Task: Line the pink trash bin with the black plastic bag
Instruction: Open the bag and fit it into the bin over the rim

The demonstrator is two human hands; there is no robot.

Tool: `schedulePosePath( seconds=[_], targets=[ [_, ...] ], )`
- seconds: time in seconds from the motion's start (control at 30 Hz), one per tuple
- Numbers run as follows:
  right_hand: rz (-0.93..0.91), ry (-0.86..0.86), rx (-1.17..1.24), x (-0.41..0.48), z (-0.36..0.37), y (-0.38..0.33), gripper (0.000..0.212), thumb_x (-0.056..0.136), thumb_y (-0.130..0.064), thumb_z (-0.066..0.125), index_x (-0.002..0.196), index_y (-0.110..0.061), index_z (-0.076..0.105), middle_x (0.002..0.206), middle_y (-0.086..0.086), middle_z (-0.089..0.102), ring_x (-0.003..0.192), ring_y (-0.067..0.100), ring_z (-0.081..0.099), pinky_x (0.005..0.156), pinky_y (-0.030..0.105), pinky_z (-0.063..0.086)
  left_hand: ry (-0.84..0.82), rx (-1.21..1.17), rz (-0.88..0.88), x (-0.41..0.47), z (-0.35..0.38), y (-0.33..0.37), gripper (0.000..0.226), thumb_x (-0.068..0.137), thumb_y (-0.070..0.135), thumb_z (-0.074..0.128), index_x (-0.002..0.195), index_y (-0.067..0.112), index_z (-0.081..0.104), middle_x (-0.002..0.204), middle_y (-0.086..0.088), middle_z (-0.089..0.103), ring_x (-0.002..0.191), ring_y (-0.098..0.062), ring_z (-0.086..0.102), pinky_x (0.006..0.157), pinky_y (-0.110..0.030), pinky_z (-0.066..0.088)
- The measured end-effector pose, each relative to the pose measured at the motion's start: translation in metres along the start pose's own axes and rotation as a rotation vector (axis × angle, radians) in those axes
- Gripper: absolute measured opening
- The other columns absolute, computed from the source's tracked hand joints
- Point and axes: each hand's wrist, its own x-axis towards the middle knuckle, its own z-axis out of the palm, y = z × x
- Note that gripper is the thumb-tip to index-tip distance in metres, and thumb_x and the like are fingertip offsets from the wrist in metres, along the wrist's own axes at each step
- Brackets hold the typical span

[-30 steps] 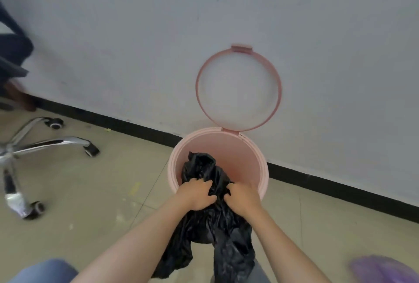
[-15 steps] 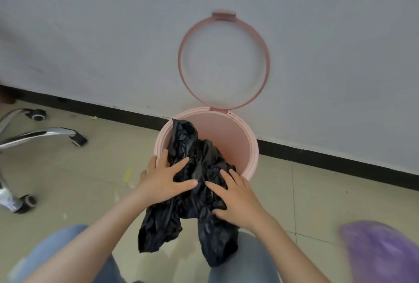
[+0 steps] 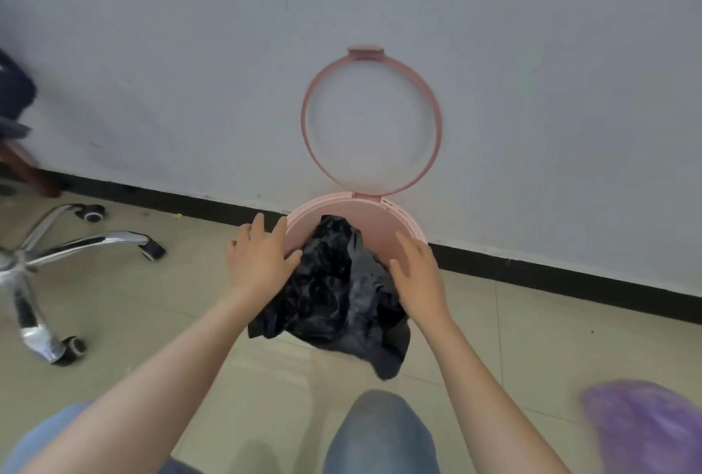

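The pink trash bin [image 3: 380, 222] stands on the floor against the wall, its pink ring lid [image 3: 437, 124] flipped up and leaning on the wall. A crumpled black plastic bag [image 3: 334, 295] lies partly inside the bin and spills over its near rim, hiding that rim. My left hand [image 3: 258, 257] rests at the bin's left rim with fingers spread, thumb touching the bag. My right hand [image 3: 418, 276] sits at the bag's right side, fingers apart, lying against the plastic. Neither hand grips the bag.
A chrome office chair base [image 3: 45, 257] with castors stands on the tiled floor at the left. A purple plastic bag [image 3: 645, 431] lies at the lower right. My knees in jeans [image 3: 380, 431] are below the bin. A black skirting strip [image 3: 569, 276] runs along the wall.
Both hands have let go of the bag and spread apart to the bin's left and right sides. The bag now lies loose over the near rim.
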Motion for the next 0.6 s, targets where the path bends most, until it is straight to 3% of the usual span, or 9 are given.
schedulePosePath(
  seconds=[0.07,0.13,0.23,0.3,0.4,0.43,0.5,0.6],
  targets=[
    [-0.040,0.085,0.081,-0.015,-0.005,-0.012,0.045,0.097,-0.032,0.035,0.139,-0.016,0.034,0.148,0.009,0.030,0.136,0.020,0.024,0.109,0.028,0.019,-0.004,0.042,0.074,-0.013,0.003,-0.001,0.073,0.086,0.059,0.040,0.145,0.030,0.008,0.157,-0.013,0.001,0.141,-0.038,0.005,0.110,-0.053,0.019],
    [-0.157,0.000,0.101,-0.034,-0.005,-0.027,0.064,0.085,-0.054,0.025,0.141,-0.021,0.030,0.151,0.005,0.023,0.138,0.017,0.016,0.109,0.025,0.011,-0.112,0.021,0.088,-0.034,0.007,-0.003,0.081,0.082,0.068,0.038,0.144,0.037,-0.003,0.156,-0.011,-0.012,0.141,-0.040,-0.003,0.110,-0.056,0.016],
    [-0.295,-0.273,-0.211,-0.058,0.009,-0.039,0.075,0.076,-0.064,0.030,0.143,-0.036,0.013,0.156,0.004,-0.001,0.142,0.022,0.000,0.114,0.036,0.009,-0.252,-0.143,-0.012,-0.059,0.019,-0.013,0.089,0.079,0.060,0.053,0.143,0.042,-0.006,0.155,-0.013,-0.010,0.138,-0.042,0.016,0.105,-0.049,0.033],
    [-0.296,-0.359,-0.480,-0.060,0.017,-0.032,0.068,0.086,-0.051,0.044,0.144,-0.035,0.012,0.156,0.010,-0.006,0.141,0.030,0.001,0.113,0.043,0.013,-0.254,-0.345,-0.045,-0.065,0.023,-0.023,0.089,0.081,0.038,0.063,0.145,0.038,0.001,0.153,-0.020,0.012,0.125,-0.038,0.041,0.094,-0.040,0.045],
    [-0.267,-0.316,-0.554,-0.050,0.022,-0.016,0.050,0.093,-0.016,0.048,0.140,-0.018,0.032,0.152,0.014,0.020,0.130,0.034,0.030,0.103,0.041,0.034,-0.170,-0.587,-0.016,-0.059,0.017,-0.032,0.070,0.082,0.010,0.061,0.142,0.025,0.028,0.126,-0.011,0.057,0.097,-0.028,0.059,0.074,-0.029,0.046],
    [-0.244,-0.271,-0.479,-0.046,0.020,-0.013,0.045,0.092,-0.009,0.047,0.136,-0.015,0.039,0.148,0.013,0.029,0.125,0.031,0.037,0.098,0.037,0.038,-0.124,-0.654,-0.022,-0.054,0.011,-0.032,0.062,0.081,0.005,0.059,0.137,0.022,0.038,0.117,-0.007,0.062,0.092,-0.026,0.059,0.072,-0.029,0.045],
    [-0.131,-0.128,-0.262,-0.035,0.009,-0.013,0.039,0.088,0.001,0.047,0.126,-0.010,0.052,0.136,0.012,0.045,0.119,0.027,0.045,0.095,0.029,0.038,-0.044,-0.832,-0.063,-0.034,-0.002,-0.035,0.055,0.079,0.001,0.060,0.131,0.015,0.047,0.112,-0.008,0.063,0.100,-0.028,0.060,0.083,-0.036,0.050],
    [0.102,0.179,-0.013,-0.017,-0.021,-0.016,0.035,0.082,0.009,0.048,0.112,-0.004,0.061,0.118,0.016,0.059,0.110,0.028,0.054,0.088,0.021,0.035,0.082,-0.979,-0.159,0.003,-0.019,-0.048,0.059,0.081,0.007,0.066,0.134,0.009,0.042,0.132,-0.014,0.052,0.118,-0.032,0.051,0.099,-0.045,0.045]
  ],
)
